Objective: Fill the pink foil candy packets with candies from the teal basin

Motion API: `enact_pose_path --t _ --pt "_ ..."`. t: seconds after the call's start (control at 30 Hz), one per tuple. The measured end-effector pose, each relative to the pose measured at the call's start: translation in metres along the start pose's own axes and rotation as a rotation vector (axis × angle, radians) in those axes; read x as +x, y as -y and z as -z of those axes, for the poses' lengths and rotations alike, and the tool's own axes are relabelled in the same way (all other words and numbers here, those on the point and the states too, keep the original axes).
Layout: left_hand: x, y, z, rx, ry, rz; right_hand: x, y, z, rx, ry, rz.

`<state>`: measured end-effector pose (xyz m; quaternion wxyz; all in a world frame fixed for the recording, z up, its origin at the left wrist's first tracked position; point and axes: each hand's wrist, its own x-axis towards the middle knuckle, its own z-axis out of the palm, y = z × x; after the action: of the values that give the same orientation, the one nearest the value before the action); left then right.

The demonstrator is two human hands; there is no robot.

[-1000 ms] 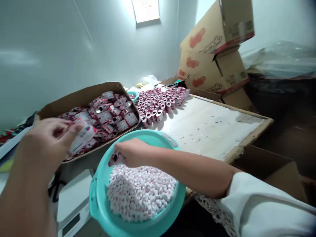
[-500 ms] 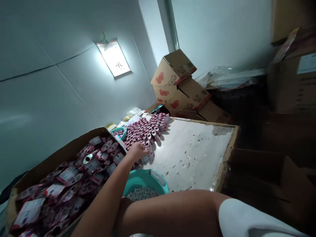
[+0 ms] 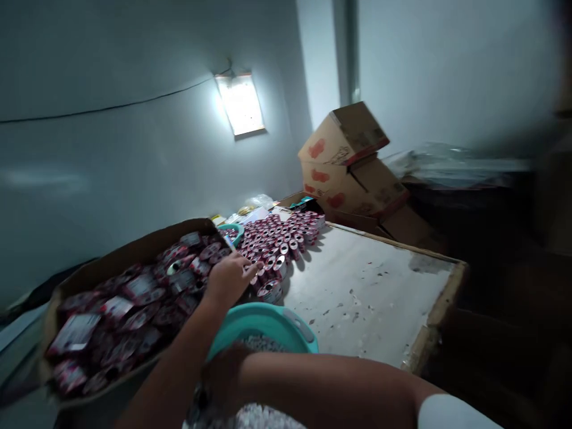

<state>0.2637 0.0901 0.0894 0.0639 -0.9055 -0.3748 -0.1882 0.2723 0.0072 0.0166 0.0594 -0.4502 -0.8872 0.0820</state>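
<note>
My left hand reaches over the near edge of a group of small pink-and-white printed packets standing on end, many with round dark openings facing up. Its thumb and fingers look apart, close to the nearest packets, and I see nothing held in them. Low in the view, my right hand is dark and smeared by motion at the near rim of a teal basin; its fingers cannot be made out. Small pale pieces lie inside the basin. More whitish pieces show below my right forearm.
At left, a large cardboard box holds a heap of similar packets. A worn white tabletop extends right. Behind it lean stacked cartons. A smaller teal basket sits beyond the packets. A bright lit panel hangs on the wall.
My left hand has drawn back left from the front packets, and its fingers have loosened. My right hand, earlier hidden behind my left forearm, now shows blurred by the basin. The view has shifted.
</note>
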Motion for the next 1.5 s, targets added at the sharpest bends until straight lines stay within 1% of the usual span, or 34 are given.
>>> enact_pose_path --t 0.03,0.07,0.1,0.13,0.17,0.2,0.23,0.27,0.3,0.33,0.37,0.4,0.47,0.53,0.57,0.63,0.7,0.77,0.83,0.9,1.0,1.07,1.17,1.23,1.33,1.4,1.43,1.5 --pt "-0.019 0.018 0.024 -0.032 -0.097 0.047 -0.006 0.003 0.001 0.033 0.028 -0.029" --pt "-0.042 0.040 0.047 -0.050 -0.155 0.123 -0.014 0.005 0.002 0.069 0.025 -0.065" --pt "-0.069 0.065 0.067 -0.067 -0.193 0.235 -0.021 0.004 0.005 0.108 -0.007 -0.093" --pt "-0.101 0.090 0.083 -0.078 -0.230 0.404 -0.028 0.003 0.008 0.144 -0.064 -0.105" --pt "-0.137 0.113 0.095 -0.102 -0.261 0.603 -0.031 0.001 0.011 0.169 -0.126 -0.099" --pt "-0.176 0.134 0.101 -0.101 -0.323 0.788 -0.032 -0.001 0.013 0.195 -0.142 -0.082" --pt "-0.217 0.149 0.102 -0.088 -0.338 0.919 -0.031 -0.001 0.015 0.221 -0.153 -0.077" --pt "-0.258 0.159 0.097 -0.063 -0.337 1.020 -0.027 0.002 0.017 0.290 -0.175 -0.093" --pt "-0.297 0.163 0.088 -0.057 -0.333 1.077 -0.021 0.008 0.018 0.404 -0.212 -0.131" --pt "-0.333 0.161 0.076 -0.077 -0.345 1.123 -0.014 0.017 0.021 0.486 -0.230 -0.157" --pt "-0.366 0.154 0.061 -0.098 -0.358 1.195 -0.006 0.028 0.024 0.545 -0.236 -0.165" --pt "-0.394 0.145 0.046 -0.119 -0.358 1.238 0.003 0.042 0.027 0.564 -0.229 -0.150" --pt "-0.438 0.122 0.020 -0.201 -0.335 1.220 0.025 0.073 0.031 0.483 -0.172 -0.059" --pt "-0.464 0.103 0.003 -0.232 -0.298 1.117 0.054 0.102 0.029 0.381 -0.109 0.026" --pt "-0.472 0.097 -0.001 -0.227 -0.294 1.098 0.069 0.115 0.025 0.345 -0.080 0.052" --pt "-0.477 0.093 -0.003 -0.219 -0.268 1.073 0.098 0.135 0.011 0.293 -0.036 0.079" --pt "-0.477 0.094 0.000 -0.233 -0.239 1.063 0.122 0.148 -0.006 0.240 0.000 0.088" --pt "-0.475 0.096 0.003 -0.265 -0.235 1.061 0.138 0.153 -0.021 0.188 0.037 0.085" --pt "-0.475 0.096 0.006 -0.307 -0.248 1.068 0.146 0.153 -0.032 0.153 0.065 0.081" --pt "-0.476 0.096 0.006 -0.344 -0.250 1.071 0.148 0.151 -0.038 0.140 0.076 0.086" --pt "-0.476 0.095 0.006 -0.345 -0.255 1.066 0.146 0.145 -0.037 0.150 0.071 0.115" --pt "-0.474 0.095 0.007 -0.321 -0.258 1.076 0.143 0.140 -0.031 0.163 0.043 0.136" --pt "-0.472 0.093 0.008 -0.270 -0.255 1.089 0.128 0.126 -0.012 0.183 -0.029 0.149" --pt "-0.470 0.092 0.009 -0.245 -0.253 1.078 0.111 0.111 0.003 0.189 -0.063 0.144" --pt "-0.468 0.091 0.010 -0.224 -0.234 1.080 0.077 0.083 0.020 0.166 -0.077 0.158" --pt "-0.467 0.091 0.009 -0.210 -0.221 1.092 0.052 0.063 0.023 0.184 -0.034 0.192" --pt "-0.466 0.091 0.008 -0.202 -0.221 1.095 0.040 0.054 0.021 0.207 0.009 0.204" --pt "-0.465 0.092 0.008 -0.192 -0.220 1.098 0.018 0.039 0.011 0.243 0.137 0.180"
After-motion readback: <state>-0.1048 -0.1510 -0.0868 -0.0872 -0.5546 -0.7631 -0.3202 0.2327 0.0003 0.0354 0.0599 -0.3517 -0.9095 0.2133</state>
